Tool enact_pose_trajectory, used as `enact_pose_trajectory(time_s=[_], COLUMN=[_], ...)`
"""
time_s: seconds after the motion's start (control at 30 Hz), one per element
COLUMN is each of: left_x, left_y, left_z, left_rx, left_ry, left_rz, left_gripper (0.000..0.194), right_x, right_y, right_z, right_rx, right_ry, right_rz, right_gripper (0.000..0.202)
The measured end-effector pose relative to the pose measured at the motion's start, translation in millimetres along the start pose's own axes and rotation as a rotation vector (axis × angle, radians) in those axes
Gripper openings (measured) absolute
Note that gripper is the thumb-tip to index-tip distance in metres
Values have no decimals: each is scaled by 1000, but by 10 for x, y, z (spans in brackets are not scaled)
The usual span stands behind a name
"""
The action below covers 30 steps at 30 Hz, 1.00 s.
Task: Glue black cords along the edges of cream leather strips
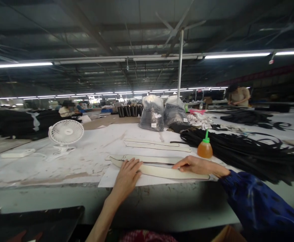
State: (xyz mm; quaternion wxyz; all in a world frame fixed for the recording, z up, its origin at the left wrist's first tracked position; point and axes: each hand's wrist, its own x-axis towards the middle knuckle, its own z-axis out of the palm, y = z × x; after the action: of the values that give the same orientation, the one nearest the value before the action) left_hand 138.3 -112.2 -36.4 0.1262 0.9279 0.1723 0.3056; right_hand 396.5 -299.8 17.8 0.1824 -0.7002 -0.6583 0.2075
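A long cream template (159, 171) with dark edges lies near the table's front edge, over a white sheet (106, 178). Flat on its left part rests my left hand (129, 173), fingers spread. My right hand (192, 164) touches the template's right part, its fingers curled and the index finger pointing left; whether it holds anything is hidden. A dark strip (159, 163) runs between this template and a second cream one (152, 158) behind it. Farther back lie two more thin cream pieces (157, 145).
An orange bottle with a green nozzle (205, 149) stands right of the templates, beside a heap of black strips (247, 154). A white fan (66, 132) is at left. Filled plastic bags (152, 114) stand behind. A person (239, 95) is at the far right.
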Motion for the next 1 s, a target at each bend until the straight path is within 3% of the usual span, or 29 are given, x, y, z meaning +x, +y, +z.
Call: enact_pose_trajectory(time_s=[0.17,0.27,0.4,0.53,0.63,0.73,0.9,1.0], left_x=[-95,-109,52,312,390,328,141,49], left_y=[-282,-377,-422,-405,-441,-510,-614,-737], left_z=[75,34,-17,63,159,195,110,0], left_rx=[181,201,125,56,27,45,118,139], left_ry=[37,-24,-33,-37,-137,-150,-91,-98], left_rz=[-78,-137,-119,-147,-165,-154,-88,-77], left_gripper=[35,29,27,30,32,27,23,31], right_x=[-153,-236,-213,25,171,194,125,113], right_y=[293,391,399,392,422,433,275,116], right_z=[-85,-167,-165,36,186,238,236,322], right_rx=[-109,-176,-388,-488,-551,-559,-523,-428], right_ry=[58,114,279,422,430,428,453,368], right_rz=[49,90,116,130,145,105,16,-95], right_gripper=[36,32,23,27,30,28,22,23])
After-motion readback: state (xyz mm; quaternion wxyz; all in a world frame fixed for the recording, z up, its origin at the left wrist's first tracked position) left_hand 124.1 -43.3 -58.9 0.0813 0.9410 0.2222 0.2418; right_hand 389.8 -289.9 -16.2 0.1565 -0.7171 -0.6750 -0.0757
